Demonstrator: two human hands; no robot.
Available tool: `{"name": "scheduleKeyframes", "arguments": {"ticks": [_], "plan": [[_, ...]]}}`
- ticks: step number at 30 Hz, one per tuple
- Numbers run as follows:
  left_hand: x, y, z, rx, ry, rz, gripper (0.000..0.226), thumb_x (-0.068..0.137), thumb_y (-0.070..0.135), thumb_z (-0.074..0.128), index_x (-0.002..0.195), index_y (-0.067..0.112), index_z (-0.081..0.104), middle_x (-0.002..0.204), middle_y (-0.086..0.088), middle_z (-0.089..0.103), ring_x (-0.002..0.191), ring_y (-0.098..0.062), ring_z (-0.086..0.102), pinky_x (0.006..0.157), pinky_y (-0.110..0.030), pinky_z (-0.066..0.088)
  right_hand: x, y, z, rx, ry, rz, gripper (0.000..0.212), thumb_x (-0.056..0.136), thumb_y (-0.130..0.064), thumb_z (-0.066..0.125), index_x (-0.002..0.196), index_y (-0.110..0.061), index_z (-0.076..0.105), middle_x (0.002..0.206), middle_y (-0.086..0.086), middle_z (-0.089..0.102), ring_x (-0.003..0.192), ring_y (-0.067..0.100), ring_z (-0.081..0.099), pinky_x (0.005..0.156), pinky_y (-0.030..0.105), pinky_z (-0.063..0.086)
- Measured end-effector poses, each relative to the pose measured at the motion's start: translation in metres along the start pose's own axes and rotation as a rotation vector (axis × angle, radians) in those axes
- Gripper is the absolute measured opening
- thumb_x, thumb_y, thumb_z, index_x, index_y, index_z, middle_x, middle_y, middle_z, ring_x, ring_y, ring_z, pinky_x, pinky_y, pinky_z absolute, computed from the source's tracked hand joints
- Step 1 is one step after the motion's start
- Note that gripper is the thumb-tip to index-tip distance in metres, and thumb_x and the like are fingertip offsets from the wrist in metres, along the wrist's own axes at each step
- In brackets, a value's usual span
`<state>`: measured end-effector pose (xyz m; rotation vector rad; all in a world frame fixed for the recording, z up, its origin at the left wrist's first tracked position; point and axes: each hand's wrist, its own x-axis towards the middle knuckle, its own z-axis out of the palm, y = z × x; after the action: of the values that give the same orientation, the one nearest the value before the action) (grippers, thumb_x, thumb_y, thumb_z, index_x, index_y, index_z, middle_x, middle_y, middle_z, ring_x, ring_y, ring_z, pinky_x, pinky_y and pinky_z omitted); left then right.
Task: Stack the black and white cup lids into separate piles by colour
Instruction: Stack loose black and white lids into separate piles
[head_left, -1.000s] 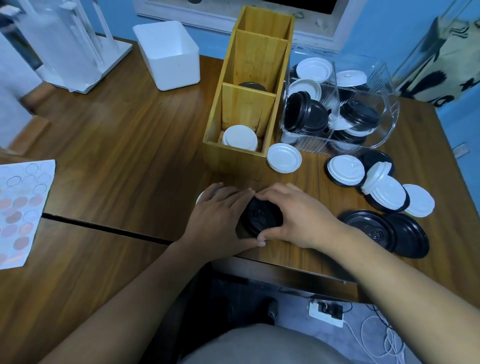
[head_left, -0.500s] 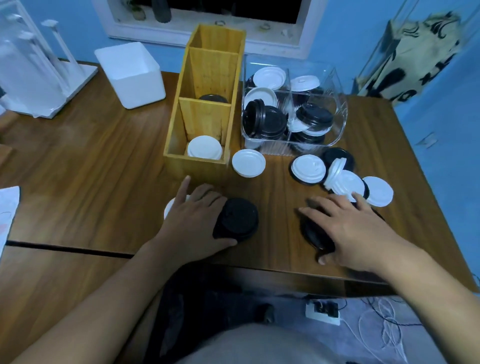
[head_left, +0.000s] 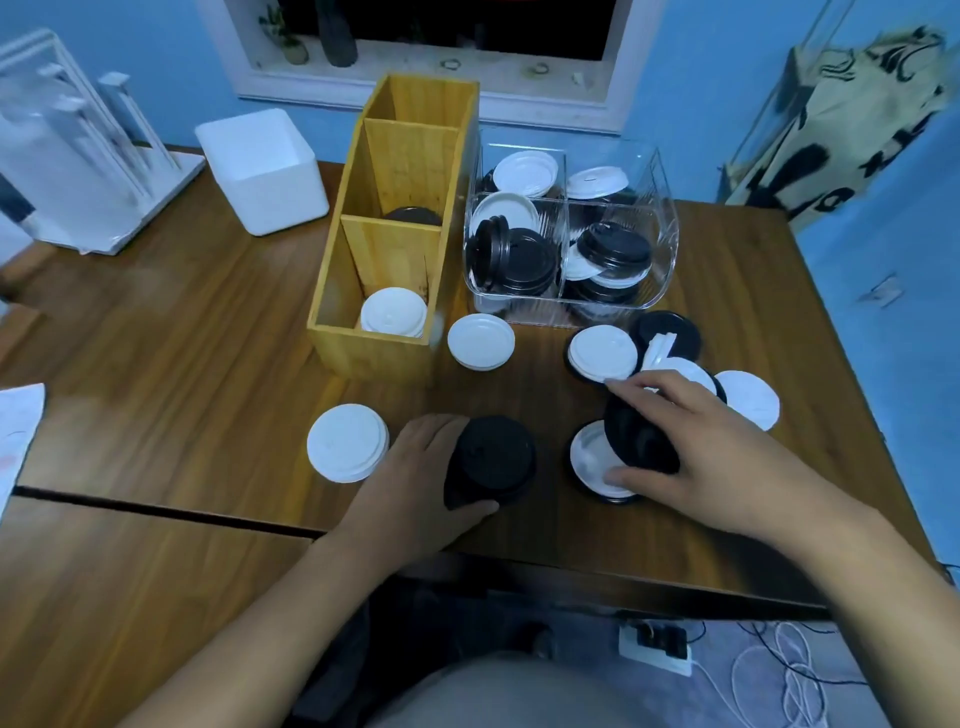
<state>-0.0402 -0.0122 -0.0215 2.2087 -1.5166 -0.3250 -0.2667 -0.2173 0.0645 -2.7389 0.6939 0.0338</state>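
Gripping a stack of black lids (head_left: 493, 457) near the front edge of the wooden table (head_left: 182, 364), the left hand (head_left: 415, 483) has its fingers curled round the far side and its thumb under the near rim. The right hand (head_left: 722, 457) holds a tilted black lid (head_left: 636, 441), fingers bent over its top and thumb at its lower edge. Whether it holds one lid or several I cannot tell. Under it lies an upturned white lid (head_left: 589, 460).

Just left of the left hand sits a pile of white lids (head_left: 347, 441). Behind the hands stands a wooden organiser (head_left: 384, 358), its near compartment holding stacked white lids (head_left: 393, 312). Beside it a clear ribbed plastic bin (head_left: 662, 218) is crammed with both colours jumbled together. Loose lids crowd the space between bin and right hand: a single white lid (head_left: 481, 341), a white-on-black pair (head_left: 602, 353), and a far white lid (head_left: 748, 400). A white square tub (head_left: 260, 169) stands at the back left.

All the lids are round and shallow with raised rims. The black ones look matte and the white ones smooth.
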Motion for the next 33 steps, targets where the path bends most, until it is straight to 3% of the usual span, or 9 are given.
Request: {"name": "scheduleKeyframes", "arguments": {"ticks": [6, 11, 14, 20, 22, 25, 29, 31, 33], "plan": [[-0.012, -0.006, -0.003, -0.055, -0.005, -0.029, 0.092, 0.074, 0.053, 0.084, 0.150, 0.020, 0.043, 0.150, 0.004, 0.045, 0.142, -0.010, 0.035, 0.111, -0.009, 0.015, -0.034, -0.062, 0.035, 0.756, -0.256, 0.076, 0.040, 0.097, -0.048, 0.045, 0.136, -0.045, 0.054, 0.119, -0.042, 0.059, 0.115, -0.018, 0.051, 0.090, 0.005, 0.038], [-0.021, -0.015, -0.006, -0.096, -0.018, -0.041, 0.093, 0.079, 0.043, 0.084, 0.155, 0.018, 0.038, 0.155, 0.005, 0.041, 0.146, -0.004, 0.027, 0.114, -0.009, 0.014, -0.010, -0.069, 0.050, 1.355, -0.176, 0.604, 0.034, 0.105, -0.037, 0.042, 0.115, -0.024, 0.072, 0.111, 0.000, 0.074, 0.100, 0.020, 0.072, 0.069, 0.039, 0.062], [-0.021, -0.019, -0.008, -0.129, -0.011, -0.047, 0.095, 0.079, 0.041, 0.085, 0.156, 0.021, 0.035, 0.153, 0.008, 0.041, 0.143, -0.002, 0.031, 0.116, -0.016, 0.023, 0.002, -0.068, 0.051, 1.262, -0.065, 0.628, 0.025, 0.103, -0.036, 0.050, 0.104, -0.023, 0.072, 0.110, 0.000, 0.068, 0.096, 0.025, 0.069, 0.064, 0.049, 0.062], [-0.017, -0.019, -0.005, -0.169, -0.025, -0.036, 0.106, 0.075, 0.052, 0.085, 0.159, 0.026, 0.025, 0.157, 0.010, 0.036, 0.144, -0.005, 0.031, 0.115, -0.021, 0.026, 0.013, -0.059, 0.067, 0.544, 0.035, 0.327, 0.031, 0.092, -0.043, 0.066, 0.122, -0.033, 0.061, 0.112, -0.011, 0.068, 0.086, 0.007, 0.068, 0.070, 0.029, 0.058], [-0.017, -0.021, -0.003, -0.166, -0.005, -0.036, 0.102, 0.076, 0.052, 0.084, 0.158, 0.025, 0.030, 0.154, 0.008, 0.039, 0.142, -0.007, 0.034, 0.115, -0.022, 0.028, 0.015, -0.054, 0.072, 0.244, 0.077, 0.255, 0.048, 0.091, -0.053, 0.062, 0.132, -0.031, 0.056, 0.117, -0.004, 0.067, 0.101, 0.018, 0.065, 0.083, 0.034, 0.054], [-0.018, -0.026, -0.002, -0.168, 0.003, -0.025, 0.101, 0.074, 0.054, 0.085, 0.155, 0.023, 0.034, 0.152, 0.007, 0.042, 0.140, -0.009, 0.036, 0.113, -0.021, 0.026, 0.012, -0.054, 0.075, -0.138, 0.109, 0.226, 0.057, 0.093, -0.064, 0.045, 0.134, -0.026, 0.053, 0.109, 0.004, 0.065, 0.087, 0.034, 0.067, 0.067, 0.041, 0.056], [-0.018, -0.028, -0.003, -0.164, -0.012, 0.007, 0.103, 0.074, 0.056, 0.084, 0.156, 0.023, 0.031, 0.153, 0.007, 0.039, 0.141, -0.009, 0.034, 0.115, -0.023, 0.026, 0.002, -0.056, 0.069, -0.216, 0.105, 0.194, 0.053, 0.096, -0.062, 0.038, 0.130, -0.025, 0.054, 0.108, 0.002, 0.061, 0.081, 0.034, 0.067, 0.060, 0.042, 0.056], [-0.019, -0.030, -0.006, -0.172, -0.049, 0.037, 0.106, 0.075, 0.052, 0.085, 0.158, 0.024, 0.026, 0.157, 0.008, 0.035, 0.144, -0.008, 0.030, 0.117, -0.024, 0.024, -0.005, -0.050, 0.062, -0.068, 0.067, -0.004, 0.047, 0.097, -0.049, 0.050, 0.138, -0.026, 0.051, 0.128, -0.004, 0.055, 0.104, 0.027, 0.065, 0.082, 0.040, 0.057], [-0.019, -0.034, -0.009, -0.185, -0.088, 0.058, 0.107, 0.076, 0.047, 0.085, 0.160, 0.026, 0.021, 0.160, 0.010, 0.031, 0.146, -0.006, 0.027, 0.117, -0.021, 0.022, -0.004, -0.045, 0.055, 0.001, -0.115, -0.218, 0.063, 0.090, -0.033, 0.065, 0.149, -0.029, 0.042, 0.156, -0.008, 0.034, 0.141, 0.016, 0.039, 0.114, 0.030, 0.035]]}}
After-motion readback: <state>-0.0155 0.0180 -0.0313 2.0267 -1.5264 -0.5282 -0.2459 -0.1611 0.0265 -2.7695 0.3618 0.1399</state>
